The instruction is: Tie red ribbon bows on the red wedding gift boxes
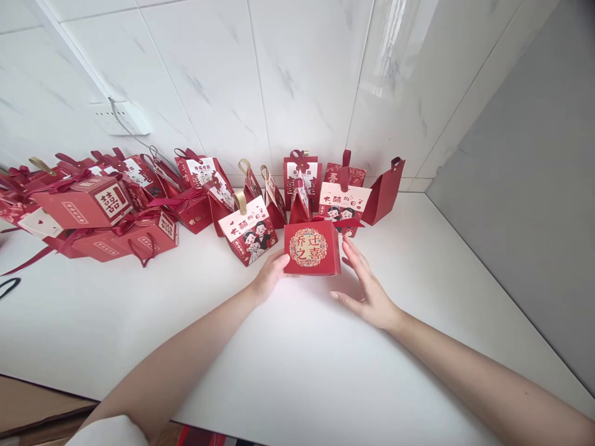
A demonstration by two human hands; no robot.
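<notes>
A red gift box point(312, 249) with a round, gold-patterned emblem and Chinese characters faces me near the middle of the table. My left hand point(271, 274) grips its left side, thumb on the front; the other fingers are partly hidden behind it. To the right, my right hand point(365, 284) is open, thumb and fingers apart, its fingertips close to the box's right edge. Just left of it stands a small red and white box with a cartoon couple point(250, 232), tilted. Behind is a similar cartoon box point(344, 204) with a dark red ribbon loop, its lower part covered.
Several red boxes with ribbon handles line the wall, among them a plain red one point(387, 191) at the right. Stacked red boxes point(83, 201) fill the left side of the white table point(288, 359). A cable hangs from a wall socket point(121, 119). A grey panel point(525, 179) borders the right.
</notes>
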